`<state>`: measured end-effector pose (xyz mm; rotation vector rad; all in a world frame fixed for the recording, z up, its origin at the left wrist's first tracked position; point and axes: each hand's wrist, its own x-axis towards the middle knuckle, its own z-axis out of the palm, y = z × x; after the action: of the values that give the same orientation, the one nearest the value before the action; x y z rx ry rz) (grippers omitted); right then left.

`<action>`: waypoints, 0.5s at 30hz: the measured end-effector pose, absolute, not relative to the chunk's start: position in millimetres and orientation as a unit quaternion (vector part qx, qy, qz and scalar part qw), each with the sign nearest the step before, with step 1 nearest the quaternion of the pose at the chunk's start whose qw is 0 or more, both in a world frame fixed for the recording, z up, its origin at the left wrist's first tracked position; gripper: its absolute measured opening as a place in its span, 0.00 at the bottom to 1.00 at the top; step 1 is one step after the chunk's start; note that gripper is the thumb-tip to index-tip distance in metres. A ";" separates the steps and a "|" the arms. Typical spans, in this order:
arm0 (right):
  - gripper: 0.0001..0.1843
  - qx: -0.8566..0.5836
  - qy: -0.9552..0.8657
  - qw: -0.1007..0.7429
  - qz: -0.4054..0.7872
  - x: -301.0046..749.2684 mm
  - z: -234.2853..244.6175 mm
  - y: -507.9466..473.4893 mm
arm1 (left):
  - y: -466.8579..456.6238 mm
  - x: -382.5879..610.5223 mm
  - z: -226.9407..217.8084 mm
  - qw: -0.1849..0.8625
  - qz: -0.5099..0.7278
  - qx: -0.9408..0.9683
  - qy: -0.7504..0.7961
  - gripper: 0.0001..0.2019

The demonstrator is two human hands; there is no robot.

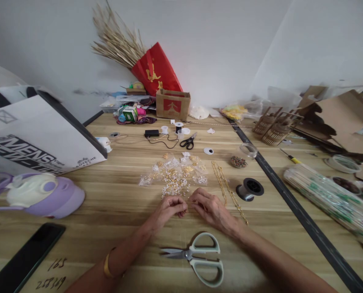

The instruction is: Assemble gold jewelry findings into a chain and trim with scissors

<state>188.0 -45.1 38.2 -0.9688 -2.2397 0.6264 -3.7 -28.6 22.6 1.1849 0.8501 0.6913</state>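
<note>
My left hand and my right hand come close together above the middle of the table, fingertips pinched and turned toward each other. Whatever lies between the fingers is too small to make out. Just beyond them a heap of clear and gold beads is spread out, with small plastic bags of findings around it. To the right of my right hand lies a gold chain, and past it stands a spool of thin wire. Pale-handled scissors rest open on the table between my forearms.
At the left are a phone, a purple bottle and a white box. Black scissors lie farther back. A dish of mixed beads and a bundle of wrapped sticks are to the right.
</note>
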 end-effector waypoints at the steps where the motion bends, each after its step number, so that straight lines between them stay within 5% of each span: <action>1: 0.08 -0.368 -0.847 0.304 0.236 188.1 36.3 -44.5 | -28.6 -3.6 22.4 0.692 0.310 0.530 0.381 0.14; 15: 0.07 -0.379 -0.849 0.295 0.220 185.5 34.7 -46.8 | -28.0 -3.8 23.0 0.690 0.309 0.534 0.377 0.13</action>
<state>185.5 -46.8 34.7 -1.0089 -2.2582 0.5863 -3.8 -28.0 23.0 1.1950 0.8428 0.6913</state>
